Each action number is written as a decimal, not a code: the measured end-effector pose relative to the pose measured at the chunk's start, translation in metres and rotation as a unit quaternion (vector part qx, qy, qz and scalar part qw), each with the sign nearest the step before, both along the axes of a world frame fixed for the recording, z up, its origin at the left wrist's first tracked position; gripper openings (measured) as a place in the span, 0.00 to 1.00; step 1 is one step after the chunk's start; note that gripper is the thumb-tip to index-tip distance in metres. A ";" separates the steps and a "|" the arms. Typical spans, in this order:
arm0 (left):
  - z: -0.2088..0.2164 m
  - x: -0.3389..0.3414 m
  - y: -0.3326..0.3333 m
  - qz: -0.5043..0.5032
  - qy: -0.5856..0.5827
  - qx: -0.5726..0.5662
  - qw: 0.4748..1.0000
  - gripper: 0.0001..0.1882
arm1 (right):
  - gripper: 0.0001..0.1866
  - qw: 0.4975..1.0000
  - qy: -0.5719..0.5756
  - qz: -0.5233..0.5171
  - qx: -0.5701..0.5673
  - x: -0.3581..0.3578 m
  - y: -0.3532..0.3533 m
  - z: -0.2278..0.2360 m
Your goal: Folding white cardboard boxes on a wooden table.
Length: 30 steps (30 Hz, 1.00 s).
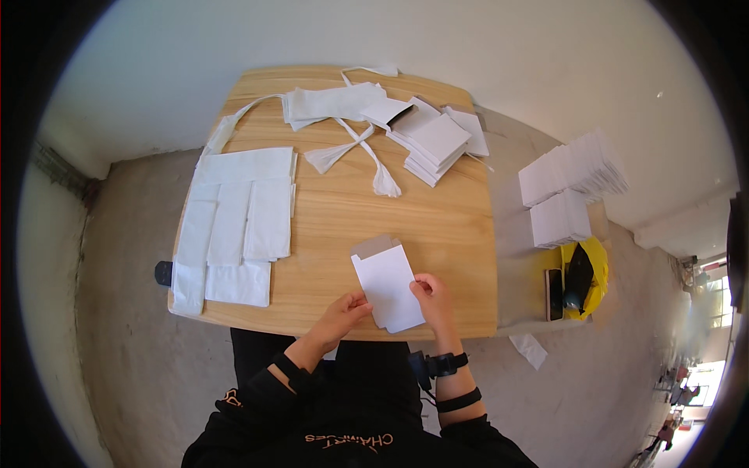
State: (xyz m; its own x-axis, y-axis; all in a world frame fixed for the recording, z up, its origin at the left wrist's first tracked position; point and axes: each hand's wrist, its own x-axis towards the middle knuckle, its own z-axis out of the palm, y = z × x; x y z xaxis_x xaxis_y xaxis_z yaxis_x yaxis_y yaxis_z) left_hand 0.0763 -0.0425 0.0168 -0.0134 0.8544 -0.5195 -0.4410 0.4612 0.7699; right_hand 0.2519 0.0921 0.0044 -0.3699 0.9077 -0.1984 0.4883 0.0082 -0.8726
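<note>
A flat white cardboard box (pixel 388 287) is at the front edge of the wooden table, tilted slightly, with a grey-brown flap sticking out at its far end. My left hand (pixel 349 313) pinches its lower left edge between thumb and fingers. On the opposite side, my right hand (pixel 432 299) grips the right edge with thumb and bent fingers. Beyond the box, towards the back right, lies a loose pile of similar white boxes (pixel 441 140); one of them stands partly open with a dark inside.
Stacked white plastic bags (pixel 269 210) cover the table's left side. More white bags (pixel 335 103) and knotted white strips (pixel 343 148) lie at the back. Right of the table are stacks of white cartons (pixel 560 220), a yellow bag (pixel 599 273) and a dark phone-like object (pixel 554 295).
</note>
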 end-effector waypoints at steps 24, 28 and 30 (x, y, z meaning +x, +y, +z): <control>-0.004 -0.006 -0.004 0.057 -0.077 -0.040 0.995 0.32 | 0.12 0.990 0.091 -0.023 0.106 -0.024 -0.040 0.033; 0.030 0.003 -0.003 0.187 -0.009 0.043 0.981 0.43 | 0.10 0.988 0.152 -0.016 0.035 -0.029 -0.050 0.049; 0.043 0.000 0.000 0.194 0.037 0.071 0.978 0.52 | 0.10 0.987 0.160 0.020 0.022 -0.038 -0.064 0.059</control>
State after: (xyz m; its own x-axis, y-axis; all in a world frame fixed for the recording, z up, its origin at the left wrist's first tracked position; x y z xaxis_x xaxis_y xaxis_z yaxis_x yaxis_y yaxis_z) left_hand 0.0767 -0.0425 0.0602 -0.3846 0.8407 -0.3813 -0.5025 0.1558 0.8504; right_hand 0.2144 0.0281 0.0637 -0.4432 0.8960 -0.0264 0.1864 0.0634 -0.9804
